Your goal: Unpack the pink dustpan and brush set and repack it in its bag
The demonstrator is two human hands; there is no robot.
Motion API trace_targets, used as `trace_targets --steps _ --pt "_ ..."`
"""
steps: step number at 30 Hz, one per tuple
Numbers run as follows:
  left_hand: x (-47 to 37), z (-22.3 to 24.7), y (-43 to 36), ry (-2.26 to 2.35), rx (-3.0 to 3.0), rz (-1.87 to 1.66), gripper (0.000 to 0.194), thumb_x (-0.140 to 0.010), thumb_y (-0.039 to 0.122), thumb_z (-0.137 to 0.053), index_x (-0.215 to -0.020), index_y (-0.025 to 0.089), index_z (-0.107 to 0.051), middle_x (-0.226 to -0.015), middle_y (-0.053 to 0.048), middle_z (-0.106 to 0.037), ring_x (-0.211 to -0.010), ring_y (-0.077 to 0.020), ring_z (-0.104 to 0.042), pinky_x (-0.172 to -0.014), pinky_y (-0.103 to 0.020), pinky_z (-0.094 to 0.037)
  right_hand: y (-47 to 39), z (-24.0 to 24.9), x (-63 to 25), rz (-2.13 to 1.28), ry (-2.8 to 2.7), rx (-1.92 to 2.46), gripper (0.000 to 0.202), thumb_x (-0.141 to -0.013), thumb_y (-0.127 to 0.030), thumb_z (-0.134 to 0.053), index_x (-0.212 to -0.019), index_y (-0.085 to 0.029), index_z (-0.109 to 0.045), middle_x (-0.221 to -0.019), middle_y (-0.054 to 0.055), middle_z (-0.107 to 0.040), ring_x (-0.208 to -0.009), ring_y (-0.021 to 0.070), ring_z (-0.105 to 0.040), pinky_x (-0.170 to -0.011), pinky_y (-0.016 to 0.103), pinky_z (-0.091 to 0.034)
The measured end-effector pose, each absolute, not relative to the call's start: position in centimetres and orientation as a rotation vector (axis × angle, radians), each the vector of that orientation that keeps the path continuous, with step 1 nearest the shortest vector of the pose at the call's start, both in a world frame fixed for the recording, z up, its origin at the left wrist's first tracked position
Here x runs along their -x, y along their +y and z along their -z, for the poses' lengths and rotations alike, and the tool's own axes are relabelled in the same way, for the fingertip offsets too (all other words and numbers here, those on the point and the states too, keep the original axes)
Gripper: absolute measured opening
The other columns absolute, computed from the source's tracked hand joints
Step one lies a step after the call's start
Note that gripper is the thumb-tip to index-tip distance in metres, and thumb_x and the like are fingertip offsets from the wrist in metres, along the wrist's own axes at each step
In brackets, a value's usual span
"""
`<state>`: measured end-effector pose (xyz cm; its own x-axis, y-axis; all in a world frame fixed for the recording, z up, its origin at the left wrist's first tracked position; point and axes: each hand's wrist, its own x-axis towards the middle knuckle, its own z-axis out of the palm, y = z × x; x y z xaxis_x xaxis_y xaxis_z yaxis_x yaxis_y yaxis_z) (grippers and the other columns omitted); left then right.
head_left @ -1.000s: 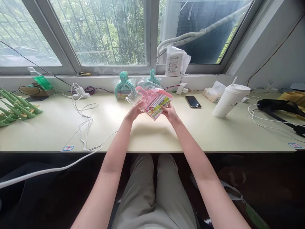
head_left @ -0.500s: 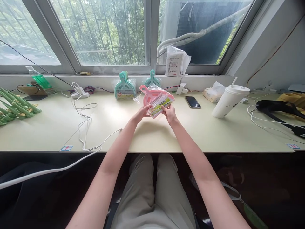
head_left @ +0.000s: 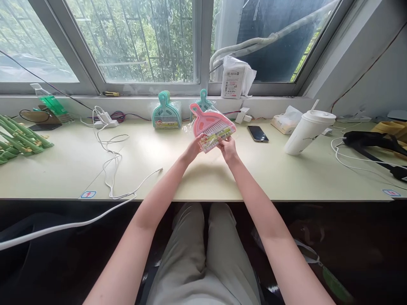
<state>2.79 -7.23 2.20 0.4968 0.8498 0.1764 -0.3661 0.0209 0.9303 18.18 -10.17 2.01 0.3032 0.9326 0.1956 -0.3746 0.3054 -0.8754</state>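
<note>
A pink dustpan and brush set [head_left: 208, 121] in clear plastic wrap is held up above the table, tilted, its handle pointing to the upper left. My left hand [head_left: 194, 148] grips its lower left edge, and my right hand [head_left: 227, 148] pinches the lower right edge by the printed label. Both hands are closed on it. Just behind it a green dustpan set [head_left: 203, 98] stands against the wall, partly hidden. To the left, several green dustpan sets [head_left: 165, 112] stand stacked in their wrapping.
A phone [head_left: 257, 134], a tissue pack [head_left: 286, 120] and a white lidded cup [head_left: 307, 133] with a straw are on the right. White cables [head_left: 112, 163] trail over the left of the table [head_left: 63, 169]. Green stalks [head_left: 22, 140] lie at the far left.
The pink dustpan set has been raised slightly and turned so that its face shows more fully. Both hands still hold it.
</note>
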Motion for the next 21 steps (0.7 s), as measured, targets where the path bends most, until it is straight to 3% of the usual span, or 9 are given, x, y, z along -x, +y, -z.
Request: trace_targets --steps 6,10,16,21 --pt "-2.7 -2.5 -7.4 0.572 -1.23 -1.033 0.052 -0.078 0.035 -0.061 -0.126 0.017 -0.053 -0.119 -0.01 -0.067 -0.094 -0.0217 -0.067 -0.076 -0.035 -0.057 -10.0 -1.9 -18.3 -1.022 -0.809 0.783 0.034 -0.067 -0.024 -0.072 -0.096 -0.023 -0.054 -0.104 0.003 -0.068 -0.102 0.0179 -0.066 -0.091 0.035 -0.057" --pt "-2.3 -2.5 -7.3 0.566 -1.294 -1.007 0.051 -0.079 0.04 -0.06 -0.125 0.017 -0.055 -0.116 -0.01 -0.068 -0.089 -0.0197 -0.068 -0.073 -0.032 -0.057 -10.1 -1.7 -18.3 -1.027 -0.811 0.778 0.033 -0.068 -0.024 -0.072 -0.096 -0.023 -0.055 -0.103 0.002 -0.069 -0.102 0.0176 -0.066 -0.091 0.035 -0.057" --pt "-2.1 -2.1 -6.6 0.603 -1.318 -0.957 0.054 -0.073 0.036 -0.067 -0.121 0.014 -0.056 -0.095 -0.01 -0.072 -0.074 -0.0193 -0.07 -0.067 -0.033 -0.057 -9.6 -1.2 -18.6 -1.07 -0.765 0.768 0.027 -0.072 -0.021 -0.07 -0.095 -0.022 -0.056 -0.097 0.002 -0.071 -0.091 0.0164 -0.069 -0.087 0.035 -0.058" --pt "-2.1 -2.5 -7.1 0.624 -1.351 -0.941 0.059 -0.073 0.037 -0.07 -0.125 0.014 -0.054 -0.097 -0.009 -0.071 -0.071 -0.0181 -0.069 -0.066 -0.034 -0.059 -9.3 -0.9 -19.0 -1.101 -0.719 0.77 0.024 -0.073 -0.019 -0.071 -0.093 -0.021 -0.058 -0.091 0.001 -0.072 -0.082 0.0155 -0.07 -0.082 0.033 -0.06"
